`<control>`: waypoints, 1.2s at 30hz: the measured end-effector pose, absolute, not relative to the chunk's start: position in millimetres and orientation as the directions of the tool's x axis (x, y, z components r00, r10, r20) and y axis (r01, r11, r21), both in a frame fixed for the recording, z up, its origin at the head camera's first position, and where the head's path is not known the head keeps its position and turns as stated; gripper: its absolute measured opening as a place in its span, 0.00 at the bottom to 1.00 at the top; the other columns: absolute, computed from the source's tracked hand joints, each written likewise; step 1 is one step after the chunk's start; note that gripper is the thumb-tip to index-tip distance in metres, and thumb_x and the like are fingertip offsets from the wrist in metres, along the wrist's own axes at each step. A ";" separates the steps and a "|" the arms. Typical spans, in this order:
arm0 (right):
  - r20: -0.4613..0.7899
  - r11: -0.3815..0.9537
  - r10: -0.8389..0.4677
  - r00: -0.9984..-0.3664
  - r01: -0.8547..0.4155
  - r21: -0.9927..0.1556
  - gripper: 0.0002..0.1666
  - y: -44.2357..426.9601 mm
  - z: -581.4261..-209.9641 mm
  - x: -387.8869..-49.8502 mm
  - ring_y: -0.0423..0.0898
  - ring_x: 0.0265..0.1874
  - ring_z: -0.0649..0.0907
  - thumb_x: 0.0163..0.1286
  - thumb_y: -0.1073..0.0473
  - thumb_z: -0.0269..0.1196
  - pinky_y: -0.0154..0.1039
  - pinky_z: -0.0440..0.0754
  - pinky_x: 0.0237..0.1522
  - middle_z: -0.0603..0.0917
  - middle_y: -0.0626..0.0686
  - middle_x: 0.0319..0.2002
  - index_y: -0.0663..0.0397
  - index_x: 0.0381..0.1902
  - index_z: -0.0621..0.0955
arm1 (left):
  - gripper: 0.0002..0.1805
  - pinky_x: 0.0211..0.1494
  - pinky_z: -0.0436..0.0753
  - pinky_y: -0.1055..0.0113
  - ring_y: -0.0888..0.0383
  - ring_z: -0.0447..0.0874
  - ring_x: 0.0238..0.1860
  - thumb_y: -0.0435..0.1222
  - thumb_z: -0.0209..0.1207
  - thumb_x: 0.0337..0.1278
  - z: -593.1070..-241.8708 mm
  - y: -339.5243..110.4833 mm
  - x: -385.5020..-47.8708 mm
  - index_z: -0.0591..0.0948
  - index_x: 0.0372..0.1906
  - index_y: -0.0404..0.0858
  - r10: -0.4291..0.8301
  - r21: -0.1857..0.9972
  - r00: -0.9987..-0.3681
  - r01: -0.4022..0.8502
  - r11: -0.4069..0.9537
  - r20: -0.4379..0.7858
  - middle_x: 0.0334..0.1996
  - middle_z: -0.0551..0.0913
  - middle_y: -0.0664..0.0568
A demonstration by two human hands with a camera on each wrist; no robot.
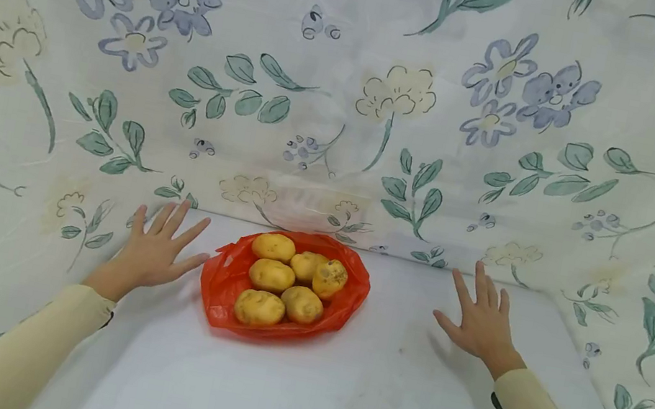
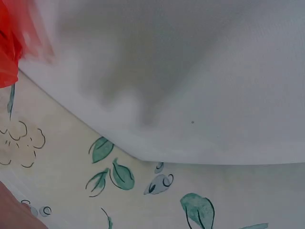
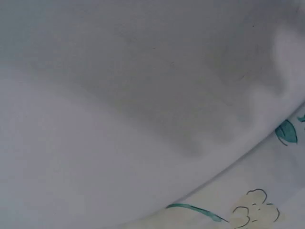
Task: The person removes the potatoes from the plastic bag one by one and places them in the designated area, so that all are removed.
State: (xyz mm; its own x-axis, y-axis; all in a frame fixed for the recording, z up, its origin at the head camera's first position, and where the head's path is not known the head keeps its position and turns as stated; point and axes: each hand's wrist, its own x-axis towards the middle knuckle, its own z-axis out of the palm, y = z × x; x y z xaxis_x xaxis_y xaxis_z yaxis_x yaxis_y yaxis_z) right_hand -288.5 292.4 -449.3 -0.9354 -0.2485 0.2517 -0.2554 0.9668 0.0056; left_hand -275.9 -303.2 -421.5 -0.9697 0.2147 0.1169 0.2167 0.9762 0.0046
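Observation:
Several potatoes lie in an opened red plastic bag on the white table. To the left of the bag my left hand is spread, its thumb close to the bag's edge; it holds nothing. Farther off, on the right, my right hand has its fingers apart and holds nothing either. In the left wrist view a piece of the red bag shows at the upper left, and a bit of the hand at the lower left. The right wrist view has only the hand's shadow on the table.
The white table ends at the back and sides against a hanging cloth with flowers and leaves. That cloth stands close behind the bag. Small dark specks mark the table right of the bag.

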 end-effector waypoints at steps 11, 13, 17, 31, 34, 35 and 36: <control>0.248 0.960 -0.270 -0.930 -0.280 -0.005 0.54 263.0 -453.1 -305.2 0.70 0.74 0.54 0.65 0.28 0.55 0.73 0.47 0.70 0.39 0.66 0.79 0.47 0.79 0.52 | 0.46 0.71 0.23 0.29 0.32 0.36 0.77 0.65 0.46 0.64 -420.7 -297.0 -269.1 0.50 0.79 0.48 0.249 0.020 -0.958 0.255 0.967 0.139 0.79 0.39 0.36; 0.248 0.959 -0.275 -0.929 -0.283 0.004 0.54 257.1 -451.9 -306.5 0.69 0.74 0.55 0.64 0.28 0.56 0.73 0.48 0.70 0.40 0.66 0.79 0.46 0.79 0.52 | 0.45 0.71 0.25 0.29 0.32 0.36 0.77 0.64 0.47 0.64 -419.2 -292.5 -268.8 0.51 0.79 0.47 0.271 0.033 -0.950 0.279 0.960 0.154 0.79 0.39 0.35; 0.242 0.953 -0.297 -0.924 -0.304 0.011 0.54 244.2 -448.8 -309.6 0.67 0.74 0.55 0.64 0.28 0.56 0.73 0.48 0.70 0.40 0.65 0.79 0.46 0.79 0.53 | 0.46 0.72 0.26 0.29 0.33 0.36 0.78 0.63 0.49 0.63 -415.9 -285.6 -270.0 0.51 0.79 0.49 0.298 0.016 -0.933 0.307 0.952 0.201 0.80 0.38 0.37; 0.283 0.899 -0.421 -0.861 -0.438 0.005 0.53 217.7 -439.0 -314.6 0.65 0.73 0.59 0.65 0.30 0.57 0.71 0.47 0.72 0.38 0.60 0.80 0.41 0.79 0.50 | 0.43 0.72 0.27 0.30 0.35 0.35 0.78 0.62 0.49 0.65 -421.6 -278.5 -275.3 0.50 0.80 0.54 0.358 0.022 -0.900 0.375 0.927 0.248 0.80 0.37 0.41; 0.287 0.899 -0.423 -0.859 -0.438 0.016 0.53 216.2 -438.8 -315.4 0.64 0.73 0.59 0.64 0.29 0.56 0.70 0.48 0.72 0.38 0.59 0.80 0.39 0.79 0.50 | 0.44 0.73 0.30 0.29 0.36 0.38 0.78 0.61 0.50 0.65 -422.0 -274.6 -273.6 0.50 0.80 0.52 0.373 0.012 -0.900 0.386 0.923 0.226 0.80 0.39 0.42; 0.289 0.898 -0.427 -0.857 -0.440 0.022 0.53 216.1 -439.3 -315.5 0.64 0.73 0.60 0.64 0.29 0.57 0.70 0.49 0.72 0.38 0.59 0.80 0.39 0.79 0.50 | 0.44 0.72 0.32 0.29 0.36 0.39 0.78 0.61 0.50 0.64 -421.8 -272.6 -272.4 0.51 0.79 0.51 0.383 0.015 -0.898 0.395 0.919 0.218 0.80 0.40 0.41; 0.289 0.897 -0.429 -0.856 -0.440 0.028 0.53 216.0 -440.1 -315.5 0.64 0.73 0.60 0.64 0.29 0.57 0.70 0.50 0.72 0.38 0.59 0.80 0.39 0.79 0.50 | 0.44 0.72 0.34 0.28 0.36 0.40 0.78 0.61 0.51 0.64 -422.0 -270.5 -271.4 0.51 0.79 0.50 0.391 0.015 -0.897 0.403 0.915 0.207 0.80 0.41 0.42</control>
